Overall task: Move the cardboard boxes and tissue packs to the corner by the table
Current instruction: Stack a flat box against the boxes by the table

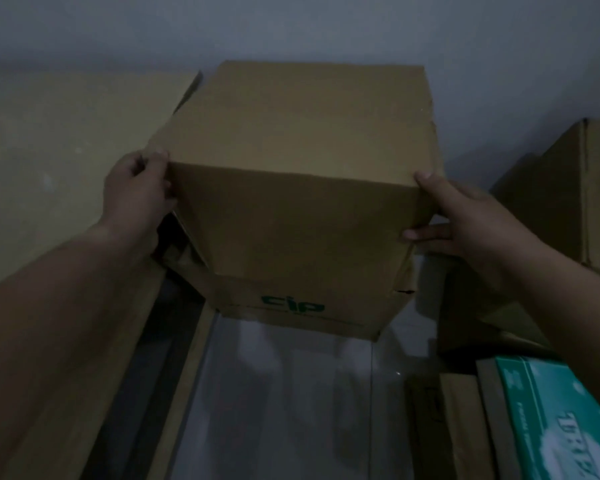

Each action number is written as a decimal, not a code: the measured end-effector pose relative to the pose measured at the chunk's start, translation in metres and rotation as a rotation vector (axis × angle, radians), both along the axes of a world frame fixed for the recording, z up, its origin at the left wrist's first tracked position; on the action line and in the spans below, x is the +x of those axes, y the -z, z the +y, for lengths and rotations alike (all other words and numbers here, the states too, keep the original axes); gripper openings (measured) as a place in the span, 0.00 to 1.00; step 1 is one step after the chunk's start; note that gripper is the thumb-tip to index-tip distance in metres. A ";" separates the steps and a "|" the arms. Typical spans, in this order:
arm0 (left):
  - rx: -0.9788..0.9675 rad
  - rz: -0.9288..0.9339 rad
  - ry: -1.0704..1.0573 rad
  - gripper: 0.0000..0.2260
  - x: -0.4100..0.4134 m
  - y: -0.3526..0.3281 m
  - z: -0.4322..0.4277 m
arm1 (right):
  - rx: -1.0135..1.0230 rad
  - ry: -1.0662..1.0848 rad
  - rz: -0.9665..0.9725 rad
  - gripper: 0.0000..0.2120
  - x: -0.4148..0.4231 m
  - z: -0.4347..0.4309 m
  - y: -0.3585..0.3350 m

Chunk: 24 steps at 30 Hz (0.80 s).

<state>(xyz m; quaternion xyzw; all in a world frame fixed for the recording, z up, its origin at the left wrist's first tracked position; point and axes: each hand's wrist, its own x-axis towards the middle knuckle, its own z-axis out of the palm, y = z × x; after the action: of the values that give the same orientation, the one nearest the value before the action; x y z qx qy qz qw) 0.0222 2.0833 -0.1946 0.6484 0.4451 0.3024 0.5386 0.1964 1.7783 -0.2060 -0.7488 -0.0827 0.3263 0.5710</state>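
A plain brown cardboard box (302, 174) fills the middle of the dim head view, close to the wall. It sits on top of another cardboard box (291, 306) printed with green letters. My left hand (137, 199) grips the upper box's left front corner. My right hand (465, 220) grips its right front corner, thumb on the front face. A green tissue pack (561, 417) lies at the lower right, beside flat cardboard pieces.
A pale wooden table (49, 161) runs along the left, next to the boxes. Another cardboard box (582, 195) stands at the right against the white wall. White tiled floor (291, 410) shows in front of the stack. Flattened cardboard (458, 427) lies at lower right.
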 end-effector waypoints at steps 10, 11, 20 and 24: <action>-0.631 0.099 0.198 0.22 -0.020 0.126 -0.112 | -0.123 0.332 0.405 0.33 -0.049 -0.024 0.172; -0.747 0.166 0.327 0.25 -0.008 0.137 -0.123 | -0.120 0.298 0.384 0.32 -0.047 -0.020 0.188; -0.644 0.306 0.560 0.34 0.076 0.180 -0.154 | -0.047 0.118 0.242 0.27 -0.019 -0.019 0.228; -0.577 0.312 0.450 0.46 0.049 0.195 -0.154 | -0.113 -0.017 0.275 0.18 -0.024 -0.039 0.216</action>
<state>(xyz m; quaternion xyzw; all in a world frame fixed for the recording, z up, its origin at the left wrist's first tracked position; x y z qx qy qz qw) 0.0708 1.9294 -0.3894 0.5901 0.4351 -0.0627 0.6772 0.1720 1.7397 -0.4224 -0.7271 0.0084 0.4347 0.5312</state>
